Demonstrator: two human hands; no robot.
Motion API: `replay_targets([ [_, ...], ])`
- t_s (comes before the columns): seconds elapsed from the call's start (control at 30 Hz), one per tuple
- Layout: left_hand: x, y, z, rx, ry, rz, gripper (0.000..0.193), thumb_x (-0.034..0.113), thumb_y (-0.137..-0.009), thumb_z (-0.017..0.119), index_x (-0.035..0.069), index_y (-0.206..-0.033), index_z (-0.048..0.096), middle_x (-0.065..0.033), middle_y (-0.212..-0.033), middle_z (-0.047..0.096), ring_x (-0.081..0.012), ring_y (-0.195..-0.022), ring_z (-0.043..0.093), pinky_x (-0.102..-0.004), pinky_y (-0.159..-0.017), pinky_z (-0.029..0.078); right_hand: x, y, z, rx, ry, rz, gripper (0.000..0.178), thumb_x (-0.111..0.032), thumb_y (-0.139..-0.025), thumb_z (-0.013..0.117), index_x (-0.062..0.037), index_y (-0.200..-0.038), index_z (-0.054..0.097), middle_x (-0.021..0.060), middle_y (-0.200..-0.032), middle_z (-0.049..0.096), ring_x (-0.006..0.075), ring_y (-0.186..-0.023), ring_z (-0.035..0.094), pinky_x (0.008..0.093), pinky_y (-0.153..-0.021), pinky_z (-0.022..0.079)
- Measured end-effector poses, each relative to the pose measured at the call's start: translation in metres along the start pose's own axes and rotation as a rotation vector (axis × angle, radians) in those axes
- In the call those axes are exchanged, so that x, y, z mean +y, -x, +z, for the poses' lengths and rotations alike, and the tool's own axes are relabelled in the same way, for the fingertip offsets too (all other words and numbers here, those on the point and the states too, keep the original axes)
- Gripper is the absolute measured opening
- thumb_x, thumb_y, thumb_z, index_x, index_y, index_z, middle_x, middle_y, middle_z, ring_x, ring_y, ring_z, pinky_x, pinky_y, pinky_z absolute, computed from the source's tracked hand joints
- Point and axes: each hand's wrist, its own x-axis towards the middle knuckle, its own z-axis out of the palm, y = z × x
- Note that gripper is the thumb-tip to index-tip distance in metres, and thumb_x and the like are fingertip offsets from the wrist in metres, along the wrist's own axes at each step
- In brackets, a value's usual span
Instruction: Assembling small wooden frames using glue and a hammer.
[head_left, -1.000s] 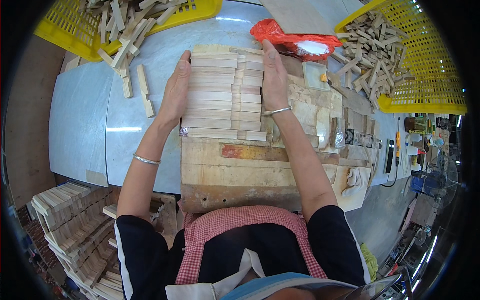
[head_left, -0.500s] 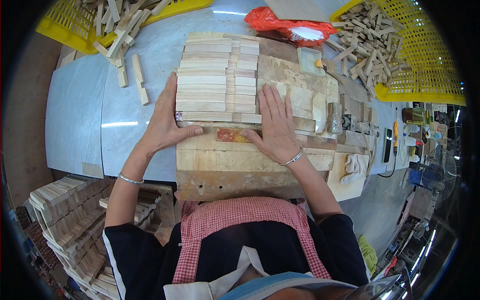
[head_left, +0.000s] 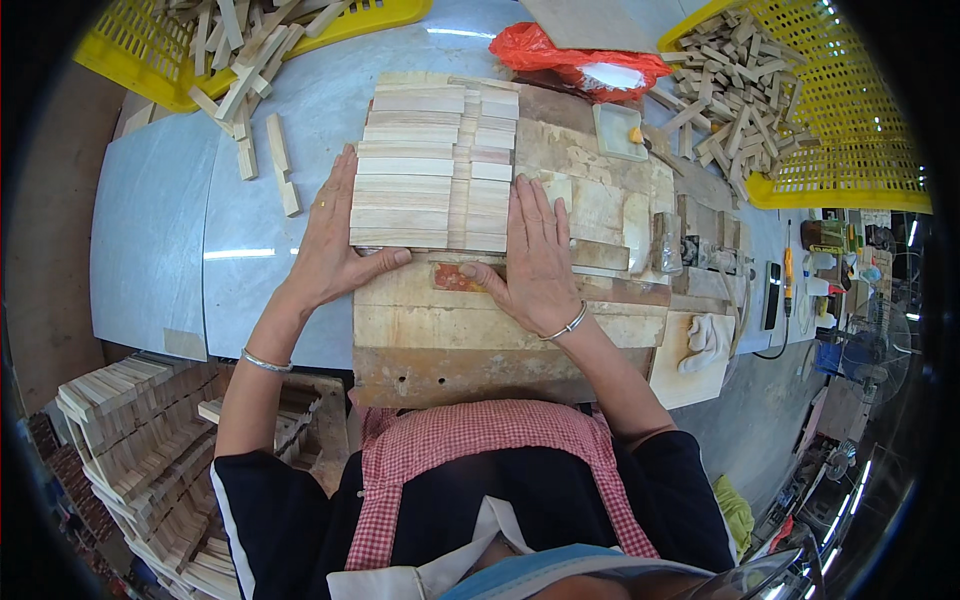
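A row of pale notched wooden strips [head_left: 400, 185] lies side by side on a worn wooden work board [head_left: 480, 325], a groove running across them right of middle. My left hand [head_left: 335, 245] is flat along the row's left ends, fingers straight and thumb stretched along the near edge. Against the right ends rests my right hand [head_left: 535, 255], fingers extended, its thumb over a red-orange patch [head_left: 453, 277] on the board. The row sits between both palms.
Yellow baskets with wooden pieces stand far left [head_left: 345, 18] and far right [head_left: 840, 120]. A red plastic bag [head_left: 540, 50], a shallow pale dish [head_left: 618, 132] and a white glove [head_left: 706, 342] lie around the board. Stacked wooden strips [head_left: 140, 450] stand at lower left.
The nearest strip, which stuck out apart at the front, now lines up with the others as one even row. My right hand has shifted slightly left and nearer; my left hand has barely moved.
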Motion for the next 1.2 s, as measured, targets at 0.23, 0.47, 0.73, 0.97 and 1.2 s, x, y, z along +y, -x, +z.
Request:
replay_targets([
  [0.23, -0.007, -0.006, -0.011, -0.050, 0.099, -0.007, 0.127, 0.077, -0.063, 0.063, -0.001, -0.147, 0.009, -0.0261, -0.152, 0.013, -0.0388, -0.142, 0.013, -0.0470, -0.115, 0.015, 0.019, -0.010, -0.012, 0.019, -0.081, -0.005, 0.102, -0.069, -0.083, 0.045, 0.0129, -0.139, 0.023, 0.0291, -0.147, 0.022, 0.0397, -0.140, 0.016, 0.0535, -0.113, 0.007],
  [0.47, 0.003, -0.019, -0.005, -0.038, 0.301, -0.024, 0.113, 0.076, -0.076, 0.049, -0.001, -0.148, 0.007, -0.0271, -0.152, 0.011, -0.0394, -0.142, 0.011, -0.0466, -0.115, 0.013, 0.022, -0.027, 0.000, 0.028, -0.155, 0.013, 0.106, -0.074, -0.081, 0.041, 0.0125, -0.139, 0.022, 0.0296, -0.146, 0.022, 0.0390, -0.139, 0.018, 0.0544, -0.112, 0.007],
  [0.73, 0.000, -0.034, -0.007, 0.012, 0.396, -0.081, 0.096, 0.072, -0.086, 0.032, 0.003, -0.149, 0.008, -0.0179, -0.155, 0.010, -0.0319, -0.144, 0.007, -0.0400, -0.116, 0.009, 0.034, -0.046, -0.006, 0.057, -0.233, 0.065, 0.106, -0.075, -0.082, 0.038, 0.0133, -0.139, 0.022, 0.0306, -0.146, 0.021, 0.0401, -0.139, 0.017, 0.0538, -0.112, 0.007],
  [0.97, 0.002, -0.050, -0.002, 0.028, 0.440, -0.129, 0.090, 0.063, -0.092, 0.032, -0.005, -0.147, 0.009, -0.0222, -0.154, 0.011, -0.0332, -0.144, 0.008, -0.0376, -0.116, 0.010, 0.033, -0.067, 0.000, 0.046, -0.279, 0.098, 0.104, -0.074, -0.084, 0.035, 0.0139, -0.139, 0.024, 0.0305, -0.147, 0.022, 0.0400, -0.139, 0.017, 0.0530, -0.112, 0.008],
  [1.2, -0.003, -0.061, -0.006, 0.059, 0.477, -0.165, 0.086, 0.060, -0.094, 0.031, -0.005, -0.146, 0.011, -0.0218, -0.154, 0.011, -0.0321, -0.144, 0.007, -0.0368, -0.116, 0.009, 0.043, -0.078, -0.005, 0.097, -0.330, 0.136, 0.101, -0.073, -0.085, 0.036, 0.0137, -0.137, 0.027, 0.0300, -0.146, 0.025, 0.0389, -0.139, 0.019, 0.0519, -0.112, 0.010],
])
